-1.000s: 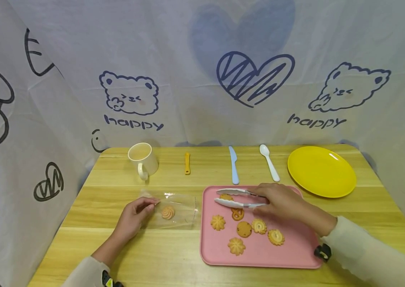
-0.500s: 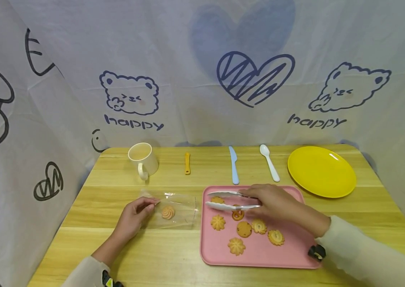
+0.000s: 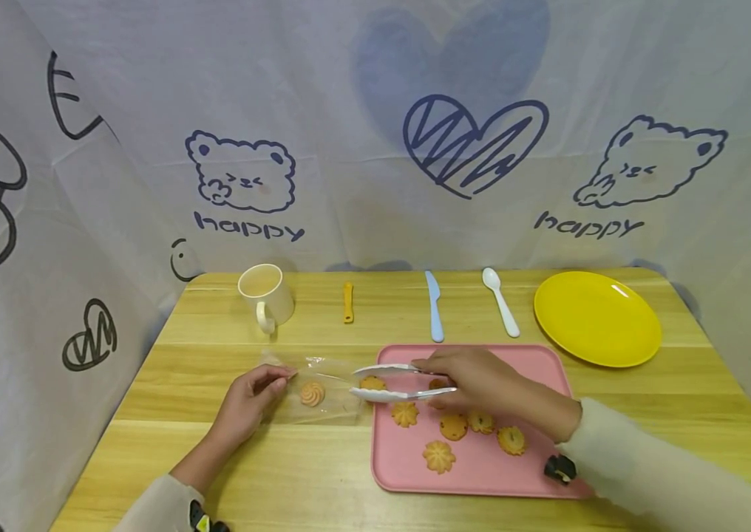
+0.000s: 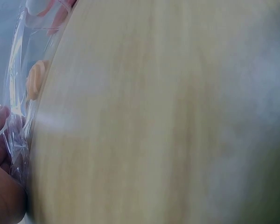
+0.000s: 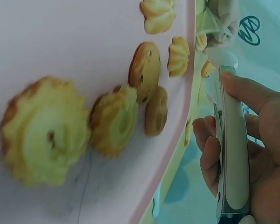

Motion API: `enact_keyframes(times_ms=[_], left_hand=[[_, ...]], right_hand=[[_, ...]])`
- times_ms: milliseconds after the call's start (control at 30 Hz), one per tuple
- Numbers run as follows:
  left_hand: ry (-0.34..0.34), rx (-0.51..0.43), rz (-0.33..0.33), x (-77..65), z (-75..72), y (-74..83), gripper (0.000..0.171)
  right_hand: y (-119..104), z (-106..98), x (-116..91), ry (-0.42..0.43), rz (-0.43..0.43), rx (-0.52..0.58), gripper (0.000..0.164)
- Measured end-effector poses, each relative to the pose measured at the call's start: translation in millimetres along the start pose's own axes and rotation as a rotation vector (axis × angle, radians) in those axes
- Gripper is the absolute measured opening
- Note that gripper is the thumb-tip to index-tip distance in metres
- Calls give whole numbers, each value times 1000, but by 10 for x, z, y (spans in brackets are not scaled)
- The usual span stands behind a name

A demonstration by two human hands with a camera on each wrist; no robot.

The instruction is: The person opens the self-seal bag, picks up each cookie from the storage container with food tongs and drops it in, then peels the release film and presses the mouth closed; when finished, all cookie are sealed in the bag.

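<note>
My left hand (image 3: pixel 252 403) pinches the edge of a clear plastic bag (image 3: pixel 338 414) lying on the table. Inside the bag is a swirled cookie (image 3: pixel 312 394), also visible in the left wrist view. My right hand (image 3: pixel 478 384) grips white-tipped tongs (image 3: pixel 402 394), fingers wrapped around their handles in the right wrist view. Between the tong tips sits a round cookie (image 3: pixel 372 383), at the bag's right end by the tray's left rim. Whether it is inside the bag I cannot tell. Several cookies, among them a flower-shaped cookie (image 3: pixel 439 457), lie on the pink tray (image 3: pixel 515 476).
Along the back stand a cream mug (image 3: pixel 267 295), a small yellow-orange strip (image 3: pixel 348 303), a light blue knife (image 3: pixel 435 307) and a white spoon (image 3: pixel 501 303). A yellow plate (image 3: pixel 597 318) lies at the back right. A printed cloth (image 3: pixel 362 185) hangs behind the table.
My right hand has moved left with the tongs, carrying the round cookie from over the tray to the bag's right end. My left hand and the bag have stayed in place.
</note>
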State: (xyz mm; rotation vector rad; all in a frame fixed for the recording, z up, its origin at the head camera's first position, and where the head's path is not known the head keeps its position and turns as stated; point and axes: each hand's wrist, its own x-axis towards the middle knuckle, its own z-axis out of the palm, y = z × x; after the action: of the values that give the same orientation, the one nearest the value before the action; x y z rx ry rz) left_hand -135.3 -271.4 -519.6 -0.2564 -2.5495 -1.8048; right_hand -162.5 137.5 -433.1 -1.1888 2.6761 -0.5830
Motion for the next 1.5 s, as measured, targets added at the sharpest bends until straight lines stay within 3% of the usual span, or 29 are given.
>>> enact_keyframes(times_ms=[333, 833, 967, 1500], left_hand=[[1, 5, -21, 9, -2, 14, 21], [-2, 20, -26, 6, -1, 30, 21], [-6, 20, -21, 8, 0, 20, 21], [8, 26, -16, 8, 10, 24, 18]], right_hand=[[-125, 119, 160, -21, 6, 3, 53], [-267, 313, 442, 21, -44, -36, 51], [-301, 347, 504, 14, -21, -23, 52], [-357, 401, 575, -9, 18, -15, 59]])
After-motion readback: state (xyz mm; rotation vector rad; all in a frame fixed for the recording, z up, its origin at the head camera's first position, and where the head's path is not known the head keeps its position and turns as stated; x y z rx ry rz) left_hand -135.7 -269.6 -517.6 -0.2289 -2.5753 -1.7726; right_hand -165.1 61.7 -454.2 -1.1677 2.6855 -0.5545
